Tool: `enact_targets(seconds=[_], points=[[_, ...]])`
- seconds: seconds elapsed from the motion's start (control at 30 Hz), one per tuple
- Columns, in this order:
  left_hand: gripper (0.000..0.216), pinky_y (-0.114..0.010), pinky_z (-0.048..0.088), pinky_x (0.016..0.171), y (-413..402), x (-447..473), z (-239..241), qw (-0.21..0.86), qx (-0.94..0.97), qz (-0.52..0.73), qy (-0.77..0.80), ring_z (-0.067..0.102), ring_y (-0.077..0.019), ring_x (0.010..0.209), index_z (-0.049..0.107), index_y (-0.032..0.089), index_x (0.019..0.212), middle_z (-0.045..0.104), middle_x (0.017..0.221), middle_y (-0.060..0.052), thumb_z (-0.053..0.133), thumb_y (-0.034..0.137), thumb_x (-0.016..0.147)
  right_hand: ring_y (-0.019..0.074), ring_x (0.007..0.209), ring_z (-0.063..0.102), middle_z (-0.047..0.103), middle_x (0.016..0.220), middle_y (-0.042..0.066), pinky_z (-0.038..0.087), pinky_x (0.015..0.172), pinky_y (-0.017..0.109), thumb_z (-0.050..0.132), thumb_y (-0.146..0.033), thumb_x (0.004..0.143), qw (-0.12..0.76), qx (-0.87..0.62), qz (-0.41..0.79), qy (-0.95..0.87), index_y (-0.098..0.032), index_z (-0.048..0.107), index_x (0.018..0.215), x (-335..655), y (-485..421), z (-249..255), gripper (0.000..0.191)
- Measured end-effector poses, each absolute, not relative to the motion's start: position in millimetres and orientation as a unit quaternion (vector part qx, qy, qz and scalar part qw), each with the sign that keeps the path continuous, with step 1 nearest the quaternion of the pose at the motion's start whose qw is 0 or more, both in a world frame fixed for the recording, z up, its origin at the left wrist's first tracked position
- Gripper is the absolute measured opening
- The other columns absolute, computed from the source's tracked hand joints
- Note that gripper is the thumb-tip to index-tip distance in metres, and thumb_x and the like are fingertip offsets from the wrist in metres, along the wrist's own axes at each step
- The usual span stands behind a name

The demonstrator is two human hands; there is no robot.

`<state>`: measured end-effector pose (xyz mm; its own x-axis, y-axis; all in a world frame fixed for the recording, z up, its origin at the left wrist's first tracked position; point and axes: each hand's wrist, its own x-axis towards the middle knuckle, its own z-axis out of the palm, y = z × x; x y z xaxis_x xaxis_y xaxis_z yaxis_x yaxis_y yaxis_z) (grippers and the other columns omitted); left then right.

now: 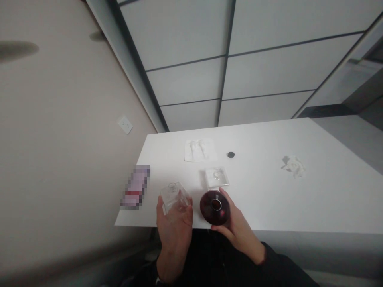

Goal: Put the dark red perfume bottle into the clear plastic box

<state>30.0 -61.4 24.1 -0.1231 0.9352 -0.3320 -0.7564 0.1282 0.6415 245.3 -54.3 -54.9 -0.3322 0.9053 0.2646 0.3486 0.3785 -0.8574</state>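
A: What do the hands hold?

B: The left hand (pixel 173 223), low in the frame just left of centre, has its fingers closed round a clear glass bottle (pixel 175 197) at the near edge of the white table (pixel 269 199). The right hand (pixel 236 227), just beside it, grips a dark red round bottle (pixel 214 207), fingers wrapped about its right side; its silver neck faces the camera.

A: Do the two bottles touch?

B: They sit close, with a narrow gap between them.

A: What lies around them?

B: Just above the red bottle is a small clear tray (pixel 217 177) with something pale in it, too small to tell what. Higher, near the centre of the frame, a flat clear packet (pixel 200 150) lies on the table, and to its right a small black disc (pixel 230 154). Well apart, toward the right, lies a crumpled white tissue (pixel 293 166). At the table's left edge a blurred pink and red box (pixel 135 187) sits just left of the glass bottle.

A: Anything in the way of the hands?

B: The tray is the nearest thing, right behind the red bottle. A wall socket (pixel 125 124) shows on the beige wall at middle left.
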Motion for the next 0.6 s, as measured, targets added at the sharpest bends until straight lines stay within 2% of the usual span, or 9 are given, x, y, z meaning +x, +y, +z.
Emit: enact_targets(seconds=[0.1,0.17,0.2,0.27,0.37,0.47,0.6], points=[[0.019,-0.052,0.061,0.104,-62.0,35.2,29.2,0.588,0.2,0.644,0.448,0.064,-0.0328,0.133,0.078,0.026,0.108,0.075,0.125,-0.01,0.076,0.036,0.091,0.0405,0.15,0.048,0.048,0.163,0.024,0.045,0.12,0.059,0.073,-0.061,0.092,0.393,-0.423,0.354,-0.736,-0.021,0.013,0.17,245.5,-54.3,-53.4,0.107],[0.023,-0.054,0.059,0.106,-61.2,38.8,32.6,0.58,0.209,0.642,0.455,0.055,-0.0339,0.145,0.077,0.026,0.107,0.072,0.133,-0.009,0.082,0.029,0.085,0.0401,0.15,0.049,0.048,0.163,0.024,0.045,0.12,0.058,0.073,-0.06,0.092,0.395,-0.421,0.353,-0.737,-0.021,0.012,0.171,245.5,-54.2,-53.0,0.107],[0.024,-0.055,0.059,0.105,-60.3,40.6,34.1,0.58,0.208,0.642,0.457,0.054,-0.0341,0.146,0.077,0.026,0.109,0.071,0.136,-0.009,0.081,0.032,0.086,0.0399,0.15,0.049,0.048,0.163,0.023,0.045,0.12,0.058,0.073,-0.06,0.092,0.395,-0.421,0.352,-0.737,-0.021,0.012,0.171,245.3,-54.2,-53.1,0.107],[0.031,-0.054,0.062,0.1,-57.8,44.2,37.1,0.583,0.198,0.645,0.452,0.061,-0.0335,0.138,0.076,0.028,0.115,0.071,0.138,-0.009,0.072,0.05,0.094,0.0397,0.149,0.05,0.048,0.163,0.023,0.046,0.12,0.057,0.073,-0.061,0.092,0.397,-0.422,0.348,-0.737,-0.021,0.012,0.17,244.9,-54.3,-53.6,0.107],[0.052,-0.045,0.064,0.096,-54.4,49.8,43.2,0.595,0.163,0.663,0.424,0.071,-0.0282,0.124,0.073,0.03,0.126,0.072,0.138,-0.009,0.058,0.07,0.098,0.0395,0.15,0.049,0.047,0.164,0.023,0.046,0.12,0.057,0.072,-0.062,0.092,0.395,-0.423,0.345,-0.739,-0.021,0.012,0.17,244.5,-54.4,-54.7,0.106],[0.062,-0.038,0.062,0.099,-53.2,54.4,50.4,0.585,0.161,0.691,0.393,0.072,-0.0259,0.122,0.069,0.031,0.136,0.073,0.136,-0.01,0.068,0.074,0.09,0.0395,0.15,0.049,0.046,0.164,0.023,0.045,0.121,0.058,0.071,-0.061,0.093,0.388,-0.423,0.346,-0.742,-0.021,0.012,0.17,244.8,-54.2,-55.1,0.105],[0.086,-0.039,0.061,0.103,-54.0,56.3,58.0,0.552,0.256,0.693,0.387,0.072,-0.0301,0.121,0.065,0.029,0.142,0.074,0.13,-0.012,0.08,0.079,0.073,0.0399,0.15,0.048,0.046,0.164,0.024,0.045,0.121,0.058,0.07,-0.064,0.092,0.387,-0.422,0.347,-0.743,-0.02,0.013,0.17,245.2,-53.2,-55.0,0.106]])
